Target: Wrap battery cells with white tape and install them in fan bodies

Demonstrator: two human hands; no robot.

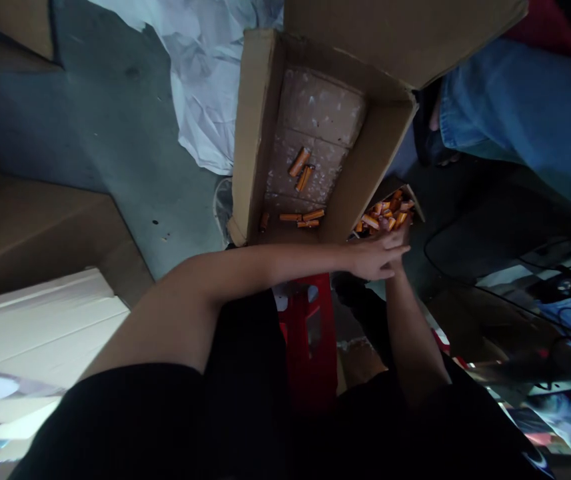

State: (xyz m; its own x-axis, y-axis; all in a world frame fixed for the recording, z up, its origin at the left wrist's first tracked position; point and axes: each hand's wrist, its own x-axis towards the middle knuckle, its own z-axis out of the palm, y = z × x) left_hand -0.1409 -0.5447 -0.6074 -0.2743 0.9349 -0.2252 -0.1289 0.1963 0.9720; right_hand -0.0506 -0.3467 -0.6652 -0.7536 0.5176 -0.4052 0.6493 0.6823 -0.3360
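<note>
Both hands meet at the near edge of a small box (pixel 416 203) filled with several orange cylinders (pixel 388 212). My left hand (pixel 376 257) crosses over from the left, its fingers spread and overlapping my right wrist; nothing shows in it. My right hand (pixel 399 233) reaches to the orange pieces, partly hidden behind the left one, and its grip is too dark and blurred to make out. Beside them stands a long open cardboard box (pixel 251 127). Two orange cylinders (pixel 301 169) lie mid-floor in it and several more (pixel 308 217) near its close end.
A red plastic stool (pixel 310 340) is between my legs. White sheeting (pixel 205 87) lies left of the long box, with cardboard (pixel 40 233) farther left. At the right are a person's blue-trousered leg (pixel 525 100) and black cables (pixel 465 280).
</note>
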